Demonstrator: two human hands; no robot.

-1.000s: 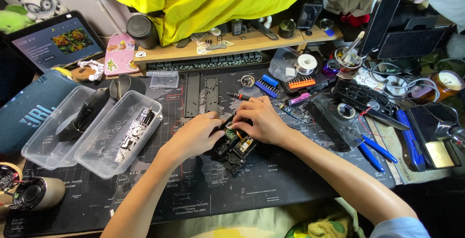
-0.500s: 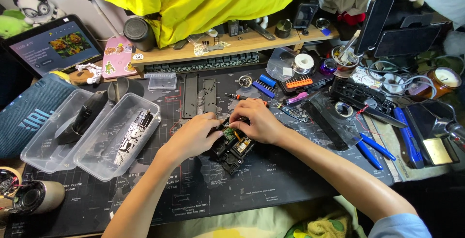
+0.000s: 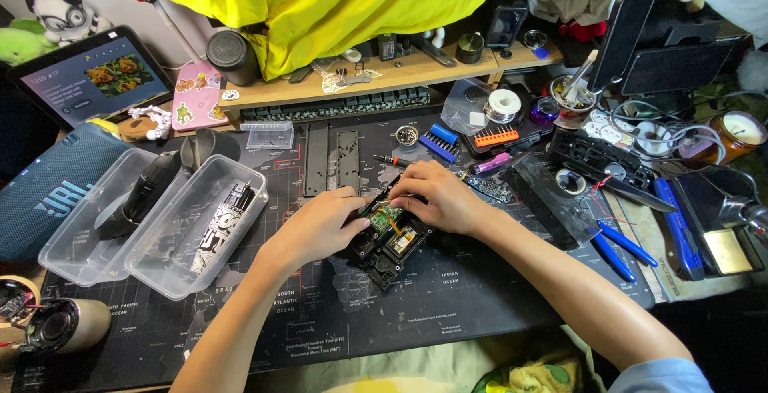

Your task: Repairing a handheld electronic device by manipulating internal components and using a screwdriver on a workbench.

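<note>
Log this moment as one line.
left hand: steadies black device | right hand: fingertips on green circuit board | surface: dark desk mat

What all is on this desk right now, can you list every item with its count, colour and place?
opened device: one, black with green circuit board, mat centre, under both hands
plastic tubs: two, clear, left of mat
desk mat: one, black
tablet: one, dark, lit screen, far left
speaker: one, blue, left edge
cloth: one, yellow, top
wooden shelf: one, tan, behind mat
solder spool: one, white, upper right
pliers: one, blue handles, right
left hand: one, on device
right hand: one, on device
</note>
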